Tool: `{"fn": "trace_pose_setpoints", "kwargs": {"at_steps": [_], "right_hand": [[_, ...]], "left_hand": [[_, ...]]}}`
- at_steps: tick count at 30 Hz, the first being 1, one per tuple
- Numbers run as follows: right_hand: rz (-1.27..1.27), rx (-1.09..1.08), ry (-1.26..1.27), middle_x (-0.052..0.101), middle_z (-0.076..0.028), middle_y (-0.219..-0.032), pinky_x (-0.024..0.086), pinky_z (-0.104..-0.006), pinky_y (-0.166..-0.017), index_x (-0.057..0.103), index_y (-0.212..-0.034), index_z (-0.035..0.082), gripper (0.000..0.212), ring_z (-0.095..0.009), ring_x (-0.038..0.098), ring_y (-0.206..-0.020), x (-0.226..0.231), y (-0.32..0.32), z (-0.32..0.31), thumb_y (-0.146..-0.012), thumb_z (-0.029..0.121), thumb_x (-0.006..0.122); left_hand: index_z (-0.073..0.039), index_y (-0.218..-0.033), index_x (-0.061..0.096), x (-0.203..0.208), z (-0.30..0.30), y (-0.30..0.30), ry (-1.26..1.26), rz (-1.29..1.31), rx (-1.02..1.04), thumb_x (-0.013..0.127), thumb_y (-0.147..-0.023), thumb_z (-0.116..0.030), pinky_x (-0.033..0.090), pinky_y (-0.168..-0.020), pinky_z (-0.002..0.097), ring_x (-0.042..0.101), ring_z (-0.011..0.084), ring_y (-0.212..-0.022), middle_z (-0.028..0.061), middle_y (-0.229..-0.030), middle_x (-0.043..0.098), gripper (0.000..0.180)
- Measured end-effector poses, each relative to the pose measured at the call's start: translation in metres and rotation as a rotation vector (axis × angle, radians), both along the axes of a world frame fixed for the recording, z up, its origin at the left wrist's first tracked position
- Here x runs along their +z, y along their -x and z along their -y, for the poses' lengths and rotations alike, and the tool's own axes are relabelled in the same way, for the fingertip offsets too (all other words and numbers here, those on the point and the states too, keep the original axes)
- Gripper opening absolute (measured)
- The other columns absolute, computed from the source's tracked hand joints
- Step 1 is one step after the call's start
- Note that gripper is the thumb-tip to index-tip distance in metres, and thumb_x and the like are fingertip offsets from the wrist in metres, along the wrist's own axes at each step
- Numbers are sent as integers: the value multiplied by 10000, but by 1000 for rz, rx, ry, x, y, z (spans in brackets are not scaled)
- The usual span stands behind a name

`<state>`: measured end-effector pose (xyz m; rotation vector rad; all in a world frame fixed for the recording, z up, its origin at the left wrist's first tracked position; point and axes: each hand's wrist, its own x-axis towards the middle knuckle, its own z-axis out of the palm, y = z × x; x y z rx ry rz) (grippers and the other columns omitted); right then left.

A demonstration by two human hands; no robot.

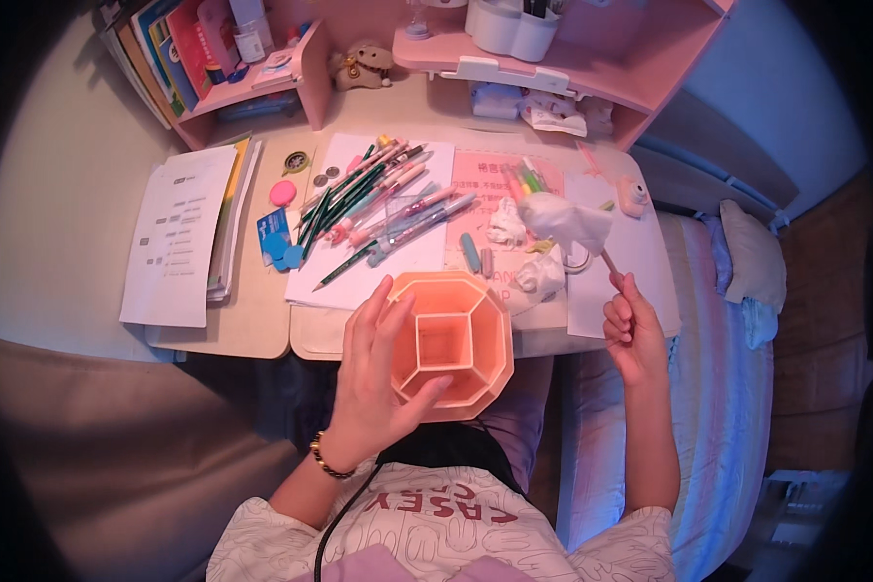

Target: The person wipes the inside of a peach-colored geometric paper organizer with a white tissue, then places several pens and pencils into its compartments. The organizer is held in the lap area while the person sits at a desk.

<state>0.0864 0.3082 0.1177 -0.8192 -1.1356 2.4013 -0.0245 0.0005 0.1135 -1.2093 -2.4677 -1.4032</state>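
The left hand (371,371) is holding a peach-orange octagonal pen holder (490,339) by the near edge of the surface (262,332), its open mouth facing up. The fingers are lying spread along the left side, overlapping the rim, and the thumb is crossing the near rim, its tip showing over the opening; which wall the fingertips are pressing cannot be told. Outer compartments are ringing a square central well.

The holder is looking like moulded plastic, so it is probably behaving as light and stiff; its smooth walls may be sliding under a loose grip, and its thin dividers are seeming the most fragile part. The outer wall just below the rim is offering the surest hold, thumb opposing fingers.

The right hand (637,330) is pinching a thin brownish stick (611,268) near its lower end between thumb and index finger, the other fingers curling toward the palm. A white tissue (577,228) is showing at the far end; whether it is wrapping the stick is staying unclear. It is likely soft and tearing easily.

Beyond, crumpled tissues (541,274) are lying on the surface, and pens and pencils (359,206) are resting heaped on white paper (335,299).
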Motion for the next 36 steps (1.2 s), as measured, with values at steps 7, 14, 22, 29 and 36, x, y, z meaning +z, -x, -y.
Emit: {"fn": "trace_pose_setpoints", "kwargs": {"at_steps": [7,14,22,29,36], "right_hand": [[110,-205,-235,468,26,-661,274,-166,-443,602,-1159,-21,317,-24,374,-541,-22,-18,-36,-1001,252,576],[373,-221,-1143,621,-52,-863,457,-245,-644,577,-1308,48,352,-139,555,-762,-83,-31,-65,-983,183,576],[630,32,-1582,422,-214,-1452,417,-423,-1029,366,-1507,162,645,-369,481,-1277,-75,-39,-54,-909,108,603],[687,-156,-1656,329,-221,-1516,305,-459,-1127,259,-1539,109,738,-398,329,-1403,-56,-25,-38,-896,120,620],[358,-227,-1623,392,-218,-1447,326,-446,-1107,298,-1509,51,692,-382,407,-1334,-15,-14,7,-898,93,619]], "left_hand": [[-83,-1320,493,20,4,29,179,36,-137,790,-686,-177,453,-981,446,509,395,-1203,207,-1383,463,706],[-97,-1249,555,36,6,7,33,10,-168,790,-612,-113,485,-957,454,544,404,-1182,198,-1363,496,679],[-87,-1245,564,43,2,-7,-36,-35,-158,786,-622,-78,542,-884,396,573,362,-1179,166,-1376,508,661],[-41,-1343,447,-21,-4,34,-706,976,84,614,-947,-243,511,-926,329,582,185,-1160,69,-1216,596,475],[-57,-1313,520,-87,-21,54,-1299,1868,-493,495,-996,-324,541,-907,377,610,217,-1138,75,-1279,611,415]]}}
